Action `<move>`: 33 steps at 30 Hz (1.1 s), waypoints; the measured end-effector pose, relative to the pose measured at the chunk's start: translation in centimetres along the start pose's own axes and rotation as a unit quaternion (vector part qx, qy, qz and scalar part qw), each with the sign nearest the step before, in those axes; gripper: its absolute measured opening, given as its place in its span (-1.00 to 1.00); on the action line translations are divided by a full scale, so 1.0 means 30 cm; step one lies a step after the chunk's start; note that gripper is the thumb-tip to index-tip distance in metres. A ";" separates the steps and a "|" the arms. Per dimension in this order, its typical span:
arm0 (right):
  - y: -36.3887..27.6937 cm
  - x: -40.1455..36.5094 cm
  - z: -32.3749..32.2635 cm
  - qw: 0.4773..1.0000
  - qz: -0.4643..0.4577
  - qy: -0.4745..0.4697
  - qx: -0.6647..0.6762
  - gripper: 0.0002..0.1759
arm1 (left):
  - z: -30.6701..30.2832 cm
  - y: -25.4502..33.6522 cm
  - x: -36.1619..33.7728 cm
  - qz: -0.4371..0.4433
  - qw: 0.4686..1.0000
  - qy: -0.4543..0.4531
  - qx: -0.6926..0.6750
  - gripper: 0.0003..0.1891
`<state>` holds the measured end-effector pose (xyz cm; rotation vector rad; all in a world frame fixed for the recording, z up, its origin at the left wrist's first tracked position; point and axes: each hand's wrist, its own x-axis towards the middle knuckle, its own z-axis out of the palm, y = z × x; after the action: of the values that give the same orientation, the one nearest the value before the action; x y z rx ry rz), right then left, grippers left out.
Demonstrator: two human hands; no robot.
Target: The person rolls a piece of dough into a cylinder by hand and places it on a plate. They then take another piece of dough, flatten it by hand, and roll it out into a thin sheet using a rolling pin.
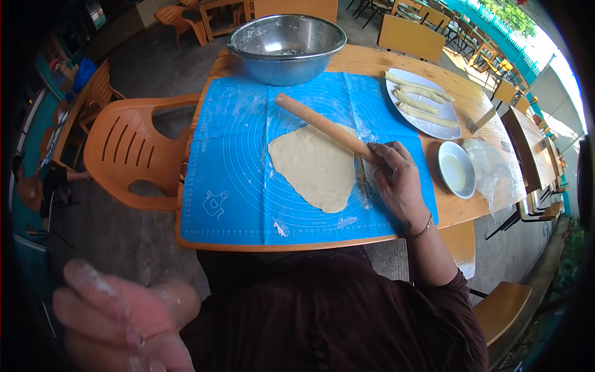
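Observation:
My right hand (398,180) is wrapped round the near end of a wooden rolling pin (319,123). The pin slants across the upper part of a flat, irregular sheet of dough (313,170), its far end past the dough's upper left edge. Under the dough lies a blue silicone pastry mat (232,167) printed with circles and rulers, with flour smudges on it. Close to the camera at the lower left, my left hand (127,319) is raised off the table, dusted with flour. It holds nothing and its fingers are apart, some slightly bent.
A large metal bowl (288,65) stands at the table's far edge. On the right are a white plate (451,129) with several rolled dough strips (418,93), a small white bowl (457,170) and a clear plastic bag (493,170). An orange chair (133,146) adjoins the left edge.

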<state>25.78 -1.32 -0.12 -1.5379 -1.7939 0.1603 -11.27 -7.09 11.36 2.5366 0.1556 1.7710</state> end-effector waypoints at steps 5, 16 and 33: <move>0.026 0.005 0.016 1.000 0.023 0.018 0.010 -0.55 | 0.056 0.040 0.086 0.064 0.994 0.015 0.089 -0.66; 0.035 -0.016 0.027 1.000 0.004 0.021 0.007 -0.58 | -0.017 0.129 0.209 -0.055 0.987 -0.145 0.045 -0.89; -0.039 0.083 0.003 0.991 -0.061 -0.101 -0.061 -0.63 | 0.340 -0.494 -0.002 -0.350 0.903 -0.242 0.064 -0.67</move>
<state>24.81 0.62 1.57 -1.5364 -2.0850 0.1526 -2.56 7.85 6.40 2.4340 1.0260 0.8678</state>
